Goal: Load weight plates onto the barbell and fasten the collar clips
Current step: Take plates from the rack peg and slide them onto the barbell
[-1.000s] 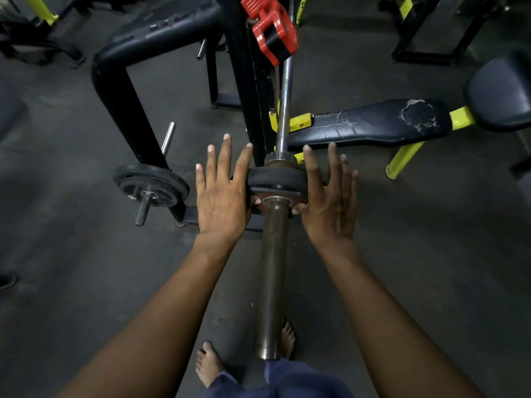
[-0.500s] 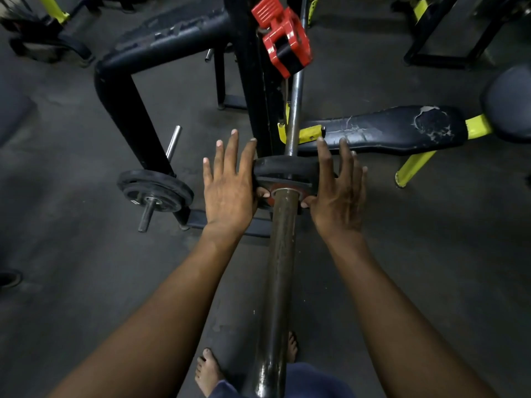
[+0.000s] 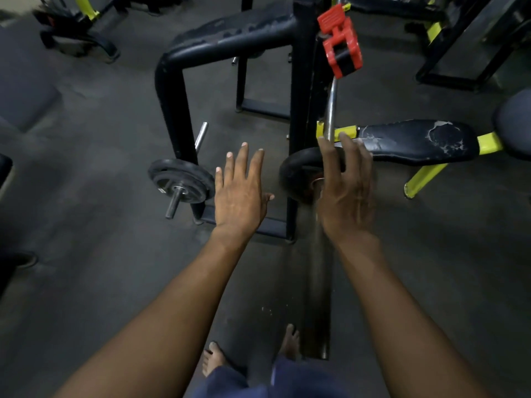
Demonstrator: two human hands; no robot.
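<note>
Black rubber plate (image 3: 298, 170) sits seated on the bar (image 3: 319, 282), just ahead of both hands. Right hand (image 3: 346, 193), fingers straight, hovers nearest over it; left hand (image 3: 240, 193) is spread, holding nothing. The bar runs straight away, with the red collar (image 3: 339, 44) farther up it, beyond the plate.

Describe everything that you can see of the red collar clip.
The red collar clip looks like moulded plastic, with a ribbed lever tab at its top and a black inner band showing at its lower end. It hangs tilted at the black rack upright, above the steel barbell shaft. Exactly what carries it is unclear. No hand touches it.
</note>
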